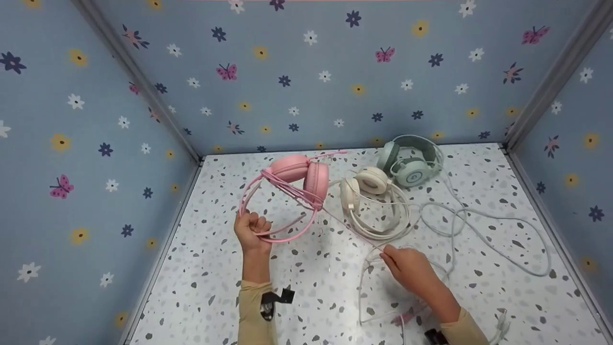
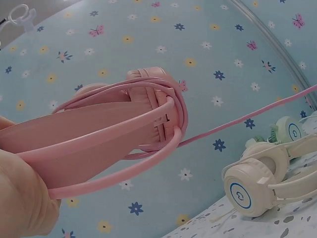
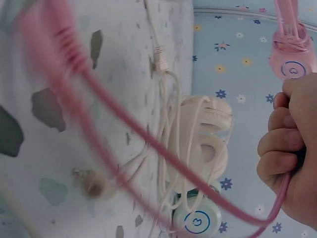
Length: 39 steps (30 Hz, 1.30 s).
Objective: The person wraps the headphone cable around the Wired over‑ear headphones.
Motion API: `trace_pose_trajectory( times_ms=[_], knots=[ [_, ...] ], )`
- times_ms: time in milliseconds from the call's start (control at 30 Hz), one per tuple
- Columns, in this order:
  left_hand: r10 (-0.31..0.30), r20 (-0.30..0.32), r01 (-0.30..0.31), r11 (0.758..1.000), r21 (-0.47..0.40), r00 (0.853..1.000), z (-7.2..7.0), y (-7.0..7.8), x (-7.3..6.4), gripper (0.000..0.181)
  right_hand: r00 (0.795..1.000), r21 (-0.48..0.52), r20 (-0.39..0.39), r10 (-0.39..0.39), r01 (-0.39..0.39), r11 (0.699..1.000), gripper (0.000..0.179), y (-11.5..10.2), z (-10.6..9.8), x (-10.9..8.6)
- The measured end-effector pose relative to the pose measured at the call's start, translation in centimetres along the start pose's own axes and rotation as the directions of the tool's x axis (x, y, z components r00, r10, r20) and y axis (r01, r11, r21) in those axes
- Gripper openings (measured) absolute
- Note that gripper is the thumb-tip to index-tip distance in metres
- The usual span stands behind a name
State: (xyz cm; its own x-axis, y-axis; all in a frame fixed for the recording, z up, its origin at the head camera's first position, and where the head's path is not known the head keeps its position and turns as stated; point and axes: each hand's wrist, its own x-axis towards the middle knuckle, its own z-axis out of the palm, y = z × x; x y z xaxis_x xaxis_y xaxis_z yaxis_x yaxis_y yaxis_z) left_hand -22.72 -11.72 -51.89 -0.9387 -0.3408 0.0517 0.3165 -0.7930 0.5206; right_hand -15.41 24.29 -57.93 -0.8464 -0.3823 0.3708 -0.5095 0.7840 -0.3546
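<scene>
My left hand grips the headband of the pink headphones, holding them up over the table with the ear cups pointing away. Several turns of pink cable are wound round the ear cups. From there one stretch runs taut to my right hand, whose fingers are curled round it. In the right wrist view, the loose end of the pink cable hangs below that fist and splits into two blurred plugs. The white headphones lie on the table just beyond the right hand.
Green headphones lie at the back right, against the flowered wall. Their pale cable loops over the right side of the speckled table. White cable lies beneath my right hand, and white plugs lie near the front right.
</scene>
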Motion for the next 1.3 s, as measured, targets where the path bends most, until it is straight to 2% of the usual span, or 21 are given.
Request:
trace_pose_trajectory(
  times_ms=[133,233,300,433,533,600,667,733,800,900,967,1000,1067,1133,1167,1233,1300],
  knots=[
    [0.044,-0.022,-0.043,0.997,0.065,0.999,-0.2,0.1,-0.1,0.023,0.998,0.024,0.035,0.052,-0.053,0.998,0.030,0.0,-1.8,-0.2],
    [0.087,-0.045,-0.081,0.991,0.109,0.995,-0.4,0.1,0.1,0.022,0.996,-0.019,0.050,0.076,-0.075,0.997,0.025,0.1,-3.6,-0.3],
    [0.111,-0.063,-0.101,0.983,0.155,0.992,-0.6,0.1,0.2,0.022,0.997,-0.057,0.036,0.064,-0.061,0.996,0.023,0.0,-4.8,-0.3],
    [0.134,-0.106,-0.103,0.960,0.259,0.985,-1.1,0.1,0.2,0.018,0.998,-0.130,-0.041,-0.048,0.042,0.991,0.021,-0.5,-7.6,0.0],
    [0.137,-0.107,-0.093,0.936,0.339,0.985,-1.3,-0.2,0.1,0.015,0.975,-0.191,-0.115,-0.192,0.168,0.967,0.015,-1.4,-9.9,1.0],
    [0.130,-0.085,-0.086,0.914,0.395,0.988,-1.4,-0.5,0.0,0.014,0.941,-0.255,-0.166,-0.295,0.248,0.935,0.010,-2.3,-11.5,2.2],
    [0.124,-0.048,-0.088,0.885,0.457,0.991,-1.4,-0.8,0.0,0.014,0.892,-0.318,-0.215,-0.397,0.321,0.892,0.016,-3.3,-13.0,3.6],
    [0.109,-0.025,-0.081,0.857,0.509,0.994,-1.3,-1.3,-0.1,0.014,0.828,-0.377,-0.255,-0.499,0.390,0.840,0.025,-4.7,-14.6,5.1],
    [0.089,-0.005,-0.071,0.823,0.564,0.996,-1.1,-1.7,-0.3,0.014,0.756,-0.420,-0.275,-0.595,0.462,0.781,0.027,-5.9,-15.8,6.6],
    [0.043,0.041,-0.060,0.772,0.633,0.998,-0.6,-2.2,-0.6,0.013,0.662,-0.474,-0.268,-0.700,0.542,0.694,0.029,-7.2,-17.5,8.8],
    [0.005,0.100,-0.072,0.737,0.672,0.995,-0.3,-2.4,-0.6,0.013,0.622,-0.518,-0.244,-0.744,0.564,0.643,0.031,-7.9,-18.1,10.3],
    [-0.015,0.138,-0.084,0.726,0.683,0.990,-0.2,-2.4,-0.6,0.014,0.610,-0.539,-0.226,-0.760,0.571,0.619,0.033,-8.2,-18.3,11.1],
    [-0.059,0.218,-0.113,0.709,0.696,0.974,0.0,-2.4,-0.6,0.014,0.597,-0.573,-0.177,-0.782,0.583,0.575,0.030,-8.9,-18.5,12.7],
    [-0.099,0.300,-0.145,0.706,0.693,0.949,0.3,-2.4,-0.5,0.015,0.595,-0.591,-0.115,-0.796,0.602,0.536,0.026,-9.4,-18.4,14.1],
    [-0.121,0.339,-0.159,0.706,0.690,0.933,0.3,-2.4,-0.4,0.016,0.593,-0.590,-0.091,-0.800,0.615,0.523,0.024,-9.6,-18.3,14.7],
    [-0.168,0.421,-0.189,0.707,0.682,0.891,0.5,-2.4,-0.4,0.018,0.592,-0.573,-0.049,-0.804,0.643,0.508,0.024,-9.7,-18.1,15.8],
    [-0.215,0.501,-0.224,0.702,0.676,0.838,0.5,-2.3,-0.3,0.021,0.595,-0.547,-0.033,-0.803,0.662,0.512,0.023,-9.4,-17.9,16.8]
  ],
)
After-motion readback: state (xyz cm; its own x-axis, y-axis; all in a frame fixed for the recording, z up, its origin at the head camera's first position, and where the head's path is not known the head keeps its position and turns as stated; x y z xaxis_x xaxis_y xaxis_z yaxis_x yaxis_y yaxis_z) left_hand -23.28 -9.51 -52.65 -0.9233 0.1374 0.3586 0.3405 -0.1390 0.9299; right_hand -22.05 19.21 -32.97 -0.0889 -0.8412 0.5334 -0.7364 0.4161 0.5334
